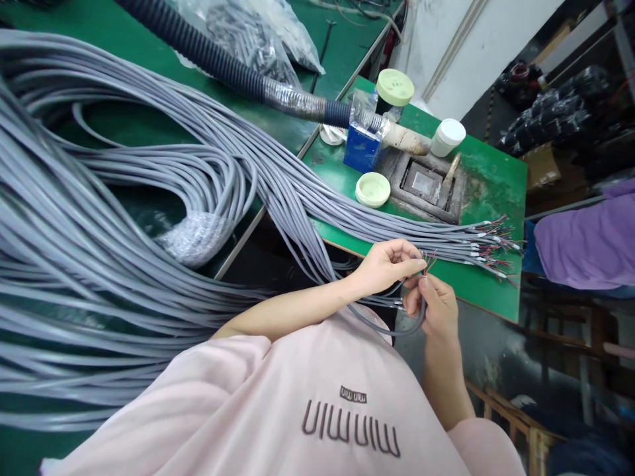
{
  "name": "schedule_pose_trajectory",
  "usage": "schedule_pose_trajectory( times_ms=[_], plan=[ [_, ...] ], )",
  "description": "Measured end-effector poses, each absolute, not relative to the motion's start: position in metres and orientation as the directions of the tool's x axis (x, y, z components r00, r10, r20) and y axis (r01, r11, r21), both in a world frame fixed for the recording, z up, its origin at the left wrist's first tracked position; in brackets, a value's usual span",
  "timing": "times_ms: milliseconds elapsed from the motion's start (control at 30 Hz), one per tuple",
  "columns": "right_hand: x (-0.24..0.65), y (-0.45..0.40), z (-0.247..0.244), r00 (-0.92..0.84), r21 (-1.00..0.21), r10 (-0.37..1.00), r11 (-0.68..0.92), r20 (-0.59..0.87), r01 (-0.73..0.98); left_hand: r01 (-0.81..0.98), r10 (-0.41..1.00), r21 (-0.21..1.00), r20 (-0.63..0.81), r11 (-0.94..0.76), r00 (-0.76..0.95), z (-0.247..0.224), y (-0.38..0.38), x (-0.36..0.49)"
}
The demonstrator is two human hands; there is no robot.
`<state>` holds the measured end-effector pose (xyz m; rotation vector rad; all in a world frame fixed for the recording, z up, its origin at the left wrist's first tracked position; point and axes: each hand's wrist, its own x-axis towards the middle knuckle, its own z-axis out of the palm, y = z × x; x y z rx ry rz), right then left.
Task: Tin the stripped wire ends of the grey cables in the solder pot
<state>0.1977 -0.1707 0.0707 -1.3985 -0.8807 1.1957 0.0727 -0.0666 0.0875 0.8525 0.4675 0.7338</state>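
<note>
Near the front edge of the green bench, my right hand [434, 303] grips a grey cable [391, 332] close to its stripped end. The cable bends in a loop below both hands. Thin coloured wires [429, 263], some of them red, fan out of that end. My left hand [394, 266] is closed, with thumb and forefinger pinched at these wires; the exact strands between the fingertips are too small to make out. Just beyond my hands lies a bundle of grey cables [347, 218], their stripped ends [489, 246] spread over the right part of the bench.
Coiled grey cables [89, 198] cover the left table. A ribbed hose [238, 76] reaches a blue box [362, 147] beside a sooty metal pot [424, 185] with a brush [450, 173]. Round tubs [448, 137] and a pale dish [372, 190] stand around it. A person's purple sleeve [585, 238] shows at right.
</note>
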Motion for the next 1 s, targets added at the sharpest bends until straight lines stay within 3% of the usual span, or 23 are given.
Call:
schedule_pose_trajectory(
  times_ms=[433, 733, 1000],
  plan=[
    [0.196, -0.172, 0.072, 0.249, -0.975, 0.942, -0.217, -0.223, -0.051, -0.376, 0.738, 0.824, -0.073, 0.423, 0.671, 0.081, -0.068, 0.075],
    [0.199, -0.169, 0.073, 0.316, -0.984, 0.932, -0.161, -0.176, -0.073, -0.325, 0.746, 0.856, -0.1, 0.402, 0.658, 0.079, -0.066, 0.073],
    [0.206, -0.156, 0.084, 0.426, -0.989, 0.9, -0.129, -0.088, 0.068, -0.316, 0.778, 0.89, -0.066, 0.33, 0.625, 0.074, -0.069, 0.076]
  ],
)
